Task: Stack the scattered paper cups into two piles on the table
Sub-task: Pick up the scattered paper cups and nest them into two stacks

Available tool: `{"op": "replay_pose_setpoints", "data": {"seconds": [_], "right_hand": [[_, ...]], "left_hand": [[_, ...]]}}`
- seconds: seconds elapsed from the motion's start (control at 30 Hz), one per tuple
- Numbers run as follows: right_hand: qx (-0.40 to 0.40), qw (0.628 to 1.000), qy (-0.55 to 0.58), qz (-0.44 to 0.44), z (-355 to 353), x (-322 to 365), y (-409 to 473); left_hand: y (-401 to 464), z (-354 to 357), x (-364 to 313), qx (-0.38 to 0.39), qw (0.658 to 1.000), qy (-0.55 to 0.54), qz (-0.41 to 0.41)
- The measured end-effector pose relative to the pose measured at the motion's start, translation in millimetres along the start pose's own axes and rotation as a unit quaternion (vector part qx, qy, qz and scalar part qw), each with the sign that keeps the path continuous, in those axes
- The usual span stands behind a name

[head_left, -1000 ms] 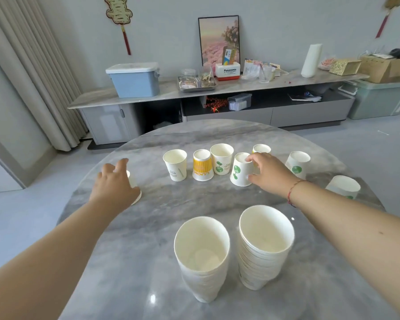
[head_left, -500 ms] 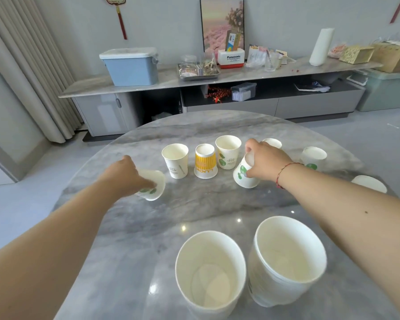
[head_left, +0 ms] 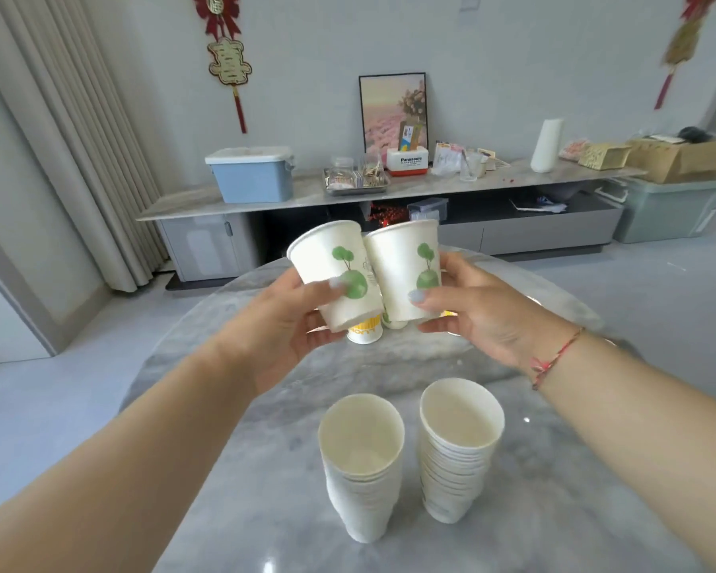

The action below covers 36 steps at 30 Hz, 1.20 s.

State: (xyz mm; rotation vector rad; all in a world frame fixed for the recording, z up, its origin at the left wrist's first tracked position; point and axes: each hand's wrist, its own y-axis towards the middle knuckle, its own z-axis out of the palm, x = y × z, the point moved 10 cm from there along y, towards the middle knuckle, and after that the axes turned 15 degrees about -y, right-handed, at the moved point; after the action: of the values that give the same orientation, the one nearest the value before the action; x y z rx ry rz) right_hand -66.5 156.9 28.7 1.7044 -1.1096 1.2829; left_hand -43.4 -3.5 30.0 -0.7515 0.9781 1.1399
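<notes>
My left hand grips one cup, my right hand another; I'd lower each squarely into its pile, rims level.

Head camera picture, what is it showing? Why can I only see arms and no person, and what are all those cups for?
The camera sits on a person's head and looks down, so you see only their arms, just as they do. There is no machine here, only two bare hands. The left hand holds one white paper cup with a green tree print, tipped to the side. The right hand holds another tree-print cup. Both are lifted above the round grey marble table. Near the person stand two piles of nested cups, the left pile and the right pile. Behind the hands a yellow-striped cup peeks out.
</notes>
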Motion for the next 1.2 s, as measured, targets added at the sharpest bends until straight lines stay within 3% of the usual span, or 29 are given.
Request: {"op": "replay_pose_setpoints", "data": {"seconds": [0.13,0.27,0.37,0.63,0.73,0.83,0.9,1.0,1.2], "right_hand": [[0.014,0.992,-0.117,-0.038,9,15,-41],[-0.041,0.967,-0.248,-0.047,-2,-1,-79],[-0.04,0.957,-0.286,-0.032,-1,-21,-93],[-0.051,0.969,-0.238,-0.034,-18,-34,-93],[-0.088,0.981,-0.173,-0.012,-35,-34,-79],[-0.109,0.976,-0.189,0.006,-46,-39,-53],[-0.128,0.966,-0.222,0.018,-54,-48,-30],[-0.131,0.954,-0.267,0.04,-59,-66,10],[-0.109,0.924,-0.361,0.06,-53,-102,85]], "left_hand": [[-33,26,-6,0.039,0.991,0.124,0.038],[-63,11,15,0.003,0.98,0.199,0.021],[-77,3,37,-0.012,0.968,0.25,-0.004],[-84,-19,50,0.005,0.957,0.288,-0.033],[-67,-31,42,-0.023,0.967,0.254,-0.027],[-38,-47,37,-0.067,0.959,0.273,-0.013],[-14,-58,37,-0.104,0.944,0.314,-0.006],[25,-76,36,-0.161,0.892,0.421,0.019],[89,-99,48,-0.174,0.834,0.523,0.007]]}}
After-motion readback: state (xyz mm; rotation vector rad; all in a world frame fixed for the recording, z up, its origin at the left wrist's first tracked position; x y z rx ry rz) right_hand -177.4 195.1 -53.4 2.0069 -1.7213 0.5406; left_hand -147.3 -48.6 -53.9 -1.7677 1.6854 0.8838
